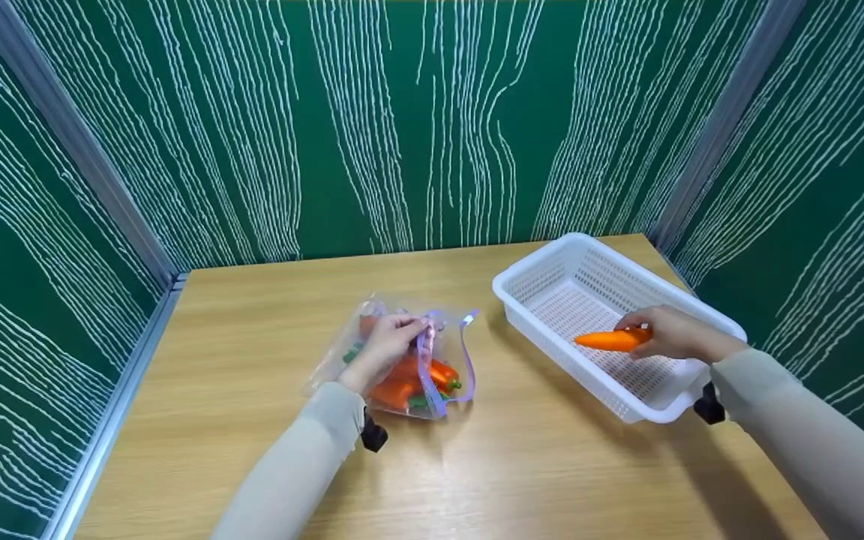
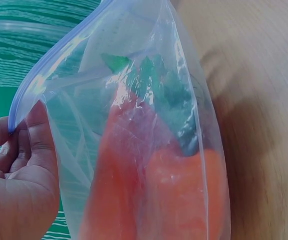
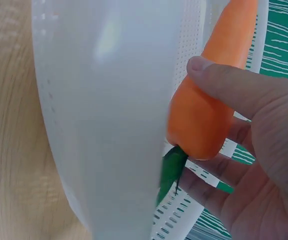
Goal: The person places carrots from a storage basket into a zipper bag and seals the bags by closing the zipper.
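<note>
On a wooden table (image 1: 537, 465), the left hand (image 1: 385, 346) pinches the rim of a clear zip bag (image 1: 409, 375) holding orange carrots, while the right hand (image 1: 673, 334) grips a single carrot (image 1: 610, 340) over the inside of a white plastic basket (image 1: 544, 274) at the right
</note>
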A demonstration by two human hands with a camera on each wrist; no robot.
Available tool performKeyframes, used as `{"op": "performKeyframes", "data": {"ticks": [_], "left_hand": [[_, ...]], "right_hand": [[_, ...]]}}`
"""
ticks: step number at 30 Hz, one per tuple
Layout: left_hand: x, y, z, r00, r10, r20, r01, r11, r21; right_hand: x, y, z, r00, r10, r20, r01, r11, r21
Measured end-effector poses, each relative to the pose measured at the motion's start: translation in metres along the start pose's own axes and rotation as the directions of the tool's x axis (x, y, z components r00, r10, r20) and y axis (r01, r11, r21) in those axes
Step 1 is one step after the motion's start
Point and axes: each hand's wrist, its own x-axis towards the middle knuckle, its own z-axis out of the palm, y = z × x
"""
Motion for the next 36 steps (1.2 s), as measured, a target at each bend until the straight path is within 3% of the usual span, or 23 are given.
{"op": "performKeyframes", "data": {"ticks": [13,25,32,36], "left_hand": [[0.001,-0.002,-0.001,0.999,-0.035,-0.007,0.035,0.999,0.016],[0.003,-0.002,-0.001,1.0,-0.025,-0.001,0.025,1.0,-0.009],[0.006,-0.004,0.001,1.0,0.022,0.017,-0.02,0.996,-0.083],[0.006,-0.004,-0.001,1.0,0.0,0.0,0.0,0.998,-0.057]], "right_hand": [[0.003,-0.01,-0.003,0.991,0.018,-0.134,-0.008,0.997,0.074],[0.006,-0.024,-0.001,0.986,0.044,-0.161,-0.025,0.993,0.118],[0.009,-0.026,0.001,0.984,0.002,-0.181,0.023,0.99,0.137],[0.009,-0.032,0.001,0.983,0.0,-0.185,0.027,0.989,0.147]]}}
